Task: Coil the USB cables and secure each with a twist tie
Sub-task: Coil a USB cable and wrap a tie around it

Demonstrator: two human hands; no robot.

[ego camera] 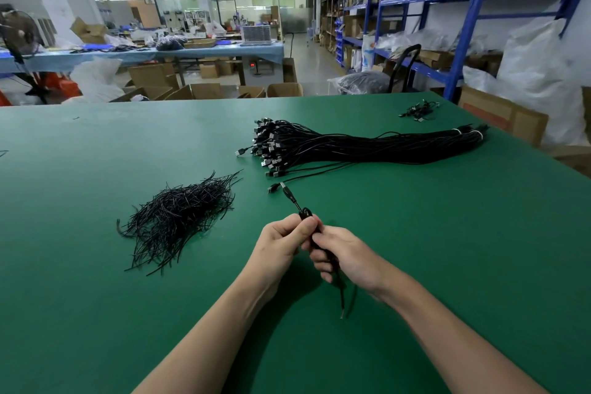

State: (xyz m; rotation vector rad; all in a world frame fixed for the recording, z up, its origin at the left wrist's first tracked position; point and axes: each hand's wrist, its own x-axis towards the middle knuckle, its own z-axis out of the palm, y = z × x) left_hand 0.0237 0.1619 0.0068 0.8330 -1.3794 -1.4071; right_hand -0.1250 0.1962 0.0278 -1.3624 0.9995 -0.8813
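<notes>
Green table [96, 313], black USB cables [367, 147], black twist ties [176, 217], blue shelving [473, 0], perhaps brown boxes [153, 75]

A worker's left hand [281, 243] and right hand [345, 253], seen from a head-worn camera. Both hands are bare, and the slender forearms are uncovered right down to the lower edge of the view. The left thumbnail is cut short.

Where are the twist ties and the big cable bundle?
Loose heap of thin black twist ties [179, 217]: head view, middle of the heap.
Long tied bundle of black USB cables [367, 149]: head view, mid-length of the bundle.
</notes>
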